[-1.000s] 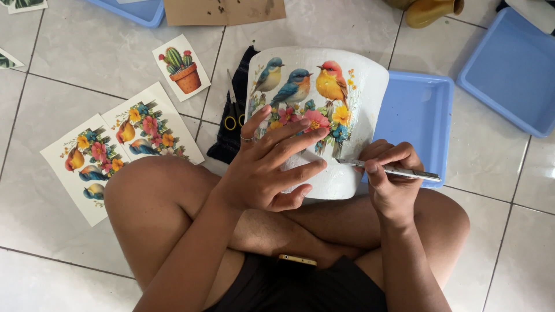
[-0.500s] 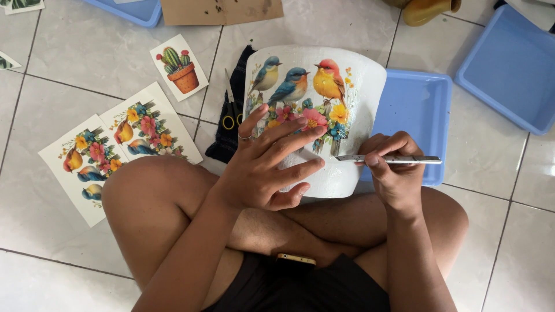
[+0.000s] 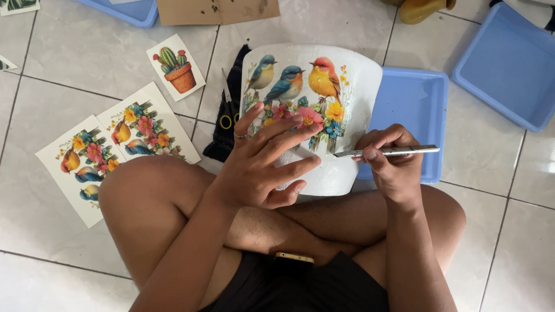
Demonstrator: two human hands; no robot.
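A white pot [image 3: 358, 81] lies tilted against my crossed legs, wide end away from me. A picture of three birds over flowers [image 3: 298, 92] is stuck on its side. My left hand [image 3: 263, 164] rests flat on the pot with fingers spread over the flower part of the picture. My right hand [image 3: 393, 164] grips a thin metal-handled brush [image 3: 387, 152] held level, its tip touching the pot at the right edge of the picture.
A blue tray [image 3: 413, 110] lies under the pot and another blue tray [image 3: 509, 63] at the right. On the tiled floor at the left lie two bird-and-flower sheets [image 3: 115, 153], a cactus picture [image 3: 175, 74], scissors [image 3: 227, 110] on a dark cloth, and cardboard [image 3: 217, 10].
My right hand rose slightly and turned the brush level with its tip against the picture's right edge. My left hand stayed spread on the pot.
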